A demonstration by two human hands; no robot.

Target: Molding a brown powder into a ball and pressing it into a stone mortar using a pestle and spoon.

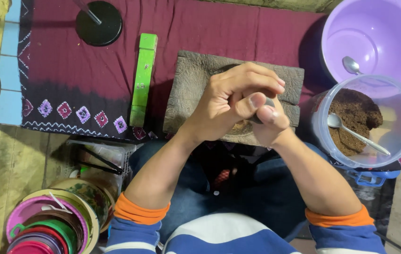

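A small dark object (pixel 262 113), mostly hidden, is clenched in the right hand (pixel 268 123), over which the left hand (pixel 231 101) is wrapped, both grips closed above a carved wooden block (pixel 196 77). The block is laid on a maroon cloth (pixel 78 70). A green bar (pixel 142 80) is seen left of it, and a clear tub of brown powder (pixel 353 120) with a spoon (pixel 356 134) right of it.

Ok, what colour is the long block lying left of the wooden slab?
Bright green block, lying on the maroon cloth; the head view shows it.
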